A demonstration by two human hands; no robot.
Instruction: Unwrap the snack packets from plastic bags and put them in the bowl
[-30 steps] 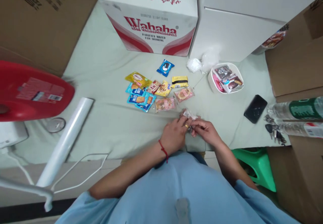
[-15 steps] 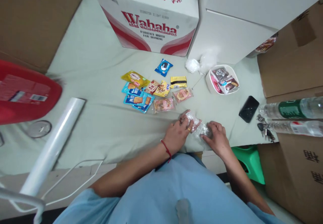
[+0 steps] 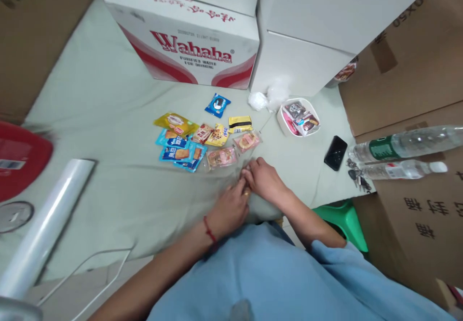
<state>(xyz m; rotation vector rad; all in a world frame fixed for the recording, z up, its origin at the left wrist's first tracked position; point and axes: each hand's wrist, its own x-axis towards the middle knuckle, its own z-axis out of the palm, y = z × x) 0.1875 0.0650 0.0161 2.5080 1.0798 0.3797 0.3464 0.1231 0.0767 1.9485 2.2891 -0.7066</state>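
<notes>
My left hand (image 3: 231,205) and my right hand (image 3: 266,180) meet at the front of the cloth-covered table, fingers curled in and touching. Whatever lies between their fingertips is hidden. Just beyond them rest two clear-wrapped pink snack packets (image 3: 221,157), side by side. Blue snack packets (image 3: 177,153), a yellow-green packet (image 3: 175,123), a small red-and-cream packet (image 3: 202,133), a yellow biscuit packet (image 3: 218,136) and a yellow-and-black packet (image 3: 240,124) are grouped behind and to the left. Farther back is a blue cookie packet (image 3: 217,104).
A white tub (image 3: 285,127) holds more snacks, beside crumpled white plastic (image 3: 257,100). To the right are a phone (image 3: 335,153), keys (image 3: 358,179) and two bottles (image 3: 405,169). A Wahaha carton (image 3: 188,46) stands behind; a plastic film roll (image 3: 50,220) lies left.
My hands have come together, the right moving left against the left hand. The pink packet and clear plastic that showed under them are now out of sight. The view has shifted right.
</notes>
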